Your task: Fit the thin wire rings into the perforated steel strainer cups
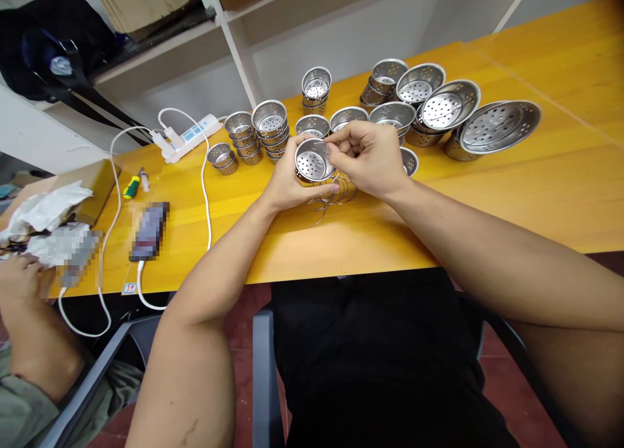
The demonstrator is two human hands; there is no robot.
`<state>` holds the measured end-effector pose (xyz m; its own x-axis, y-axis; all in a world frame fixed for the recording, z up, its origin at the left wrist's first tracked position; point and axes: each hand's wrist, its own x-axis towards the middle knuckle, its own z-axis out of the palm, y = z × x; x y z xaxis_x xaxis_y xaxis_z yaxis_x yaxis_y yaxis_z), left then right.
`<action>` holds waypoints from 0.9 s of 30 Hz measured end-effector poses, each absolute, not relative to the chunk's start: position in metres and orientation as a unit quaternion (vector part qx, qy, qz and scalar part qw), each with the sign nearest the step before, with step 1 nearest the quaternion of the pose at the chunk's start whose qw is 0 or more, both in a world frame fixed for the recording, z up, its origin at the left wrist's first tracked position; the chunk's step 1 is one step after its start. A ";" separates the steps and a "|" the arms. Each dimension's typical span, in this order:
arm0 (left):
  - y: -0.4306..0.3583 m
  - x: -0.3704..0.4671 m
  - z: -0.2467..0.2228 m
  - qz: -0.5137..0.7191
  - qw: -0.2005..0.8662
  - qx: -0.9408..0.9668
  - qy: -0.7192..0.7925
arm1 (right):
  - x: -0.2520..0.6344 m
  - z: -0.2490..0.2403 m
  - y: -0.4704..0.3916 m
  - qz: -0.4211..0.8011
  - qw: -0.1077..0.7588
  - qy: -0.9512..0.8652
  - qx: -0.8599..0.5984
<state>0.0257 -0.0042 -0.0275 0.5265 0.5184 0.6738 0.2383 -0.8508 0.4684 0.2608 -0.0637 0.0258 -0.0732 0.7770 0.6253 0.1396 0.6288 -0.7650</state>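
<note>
Held at a tilt in my left hand [285, 181] is a small perforated metal strainer basket [312, 160], my fingers curled around its side and its mouth facing me. At the basket's right rim, my right hand [368, 155] pinches a thin wire [319, 142] between thumb and forefinger; most of that wire is hidden by the fingers. Several curved wire rings [319, 209] lie in a tangle on the table just below my hands. Behind them, another perforated basket [312, 126] is partly covered by the held one.
Stacked baskets [270, 119] stand at the back left, and wider ones [500, 128] lean to the right. A power strip [195, 136], white cables, a green-yellow screwdriver [131, 186] and a phone [149, 230] lie leftward. Another person's hand [19, 279] rests at the far left.
</note>
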 end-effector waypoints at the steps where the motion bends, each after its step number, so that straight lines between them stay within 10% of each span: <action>1: -0.006 0.026 -0.026 0.431 0.163 0.858 0.225 | 0.261 0.026 -0.064 0.267 0.590 -0.683 -0.339; 27: -0.008 0.028 -0.021 0.422 0.265 0.835 0.235 | 0.265 0.035 -0.061 0.411 0.518 -0.701 -0.268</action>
<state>0.0279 -0.0085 -0.0206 0.5328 0.6157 0.5805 0.1688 -0.7495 0.6401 0.2651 -0.0613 0.0349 -0.3193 0.8012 0.5061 -0.0503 0.5190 -0.8533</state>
